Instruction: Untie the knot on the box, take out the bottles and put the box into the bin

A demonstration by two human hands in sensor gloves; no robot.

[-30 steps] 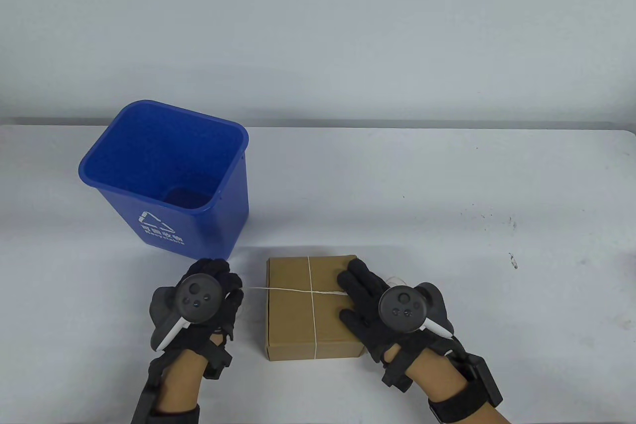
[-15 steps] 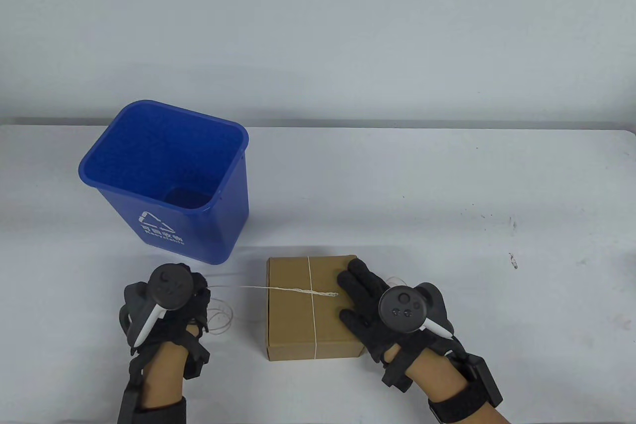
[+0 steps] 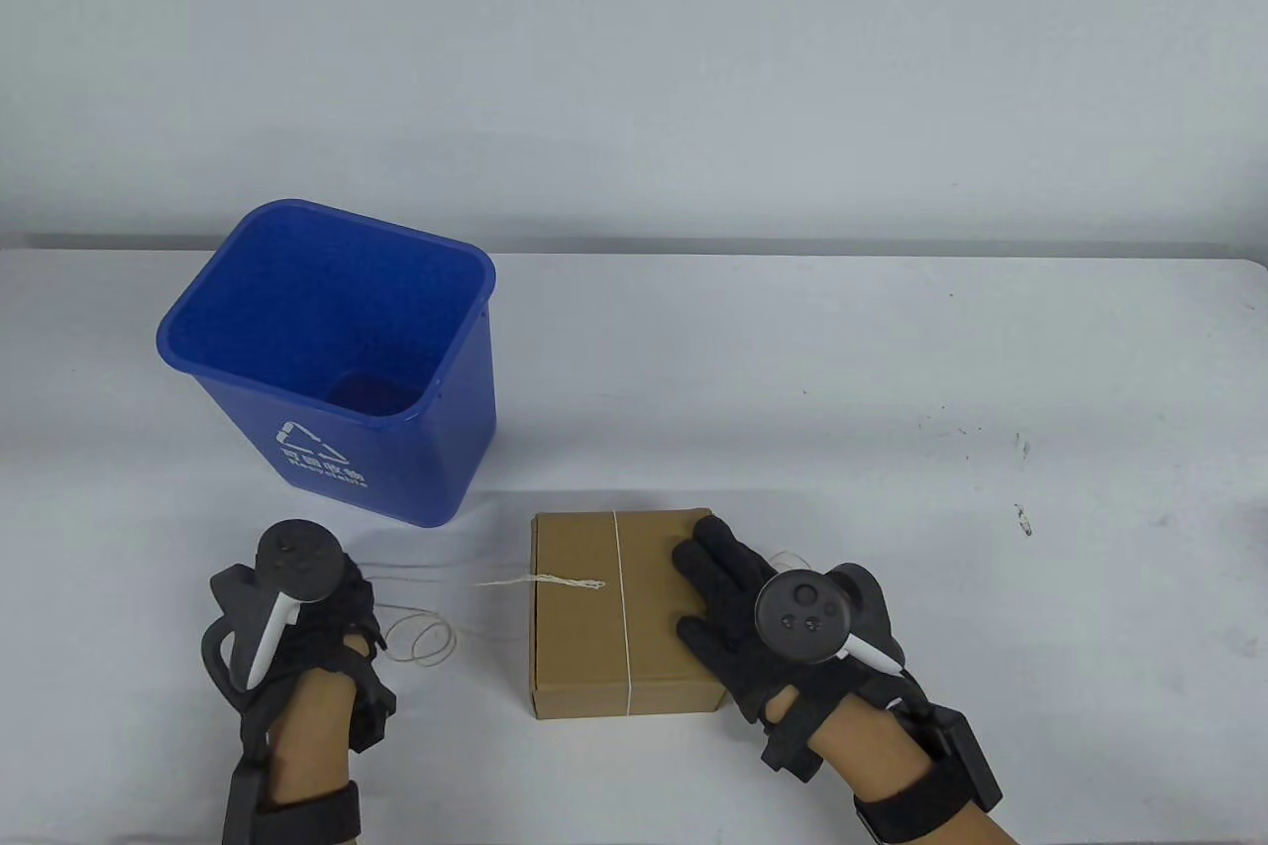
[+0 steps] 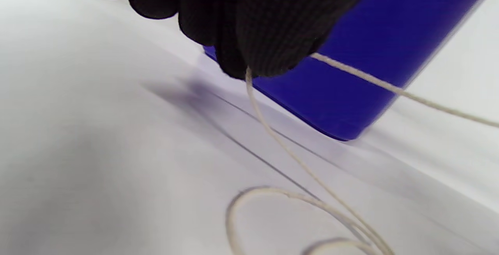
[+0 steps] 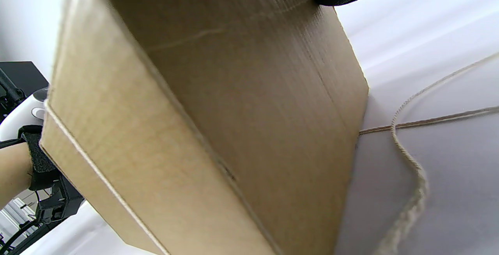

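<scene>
The cardboard box [image 3: 619, 612] lies on the white table [image 3: 842, 369], between my hands. My right hand [image 3: 738, 622] rests flat on its right side, fingers straight. My left hand [image 3: 317, 607], well left of the box, pinches the white string [image 4: 273, 130]. The blue bin [image 3: 332, 360] stands behind my left hand.

I see my left hand [image 3: 317, 602] at the lower left of the table view, fingers [image 4: 269, 40] curled and pinching a thin off-white string [image 4: 296, 157]. My right hand [image 3: 738, 612] lies at lower right, fingers straight and flat on a brown cardboard box [image 3: 594, 617].
</scene>
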